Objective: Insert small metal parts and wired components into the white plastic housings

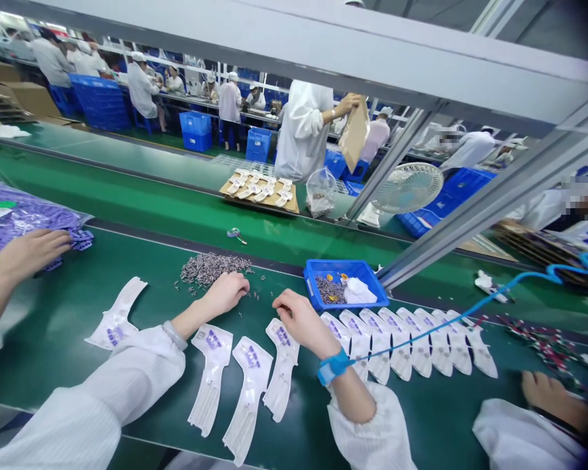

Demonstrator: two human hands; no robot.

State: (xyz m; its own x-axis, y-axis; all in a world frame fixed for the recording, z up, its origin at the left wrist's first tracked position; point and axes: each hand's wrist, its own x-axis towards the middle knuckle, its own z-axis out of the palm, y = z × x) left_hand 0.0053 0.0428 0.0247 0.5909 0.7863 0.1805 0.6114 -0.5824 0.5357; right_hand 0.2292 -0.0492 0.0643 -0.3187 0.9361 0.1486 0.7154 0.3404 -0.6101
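Observation:
My left hand (228,292) is closed, fingers curled down at the right edge of a pile of small metal parts (208,269). Whatever its fingertips hold is hidden. My right hand (301,318), with a blue strap (334,367) on its wrist, is in a pinch just above the top of a white plastic shell half (280,375). Anything between those fingers is too small to make out. Two more white shell halves (212,375) (249,395) with purple pieces in them lie between my forearms. Another shell half (119,314) lies left of my left forearm.
A blue tray (313,297) with small parts and a white cloth stands ahead. Several shell halves (402,339) line up on the right. Co-workers' hands (34,254) (553,398) are at both sides. A blue cord (451,326) crosses above the row. A metal post (470,215) rises beyond.

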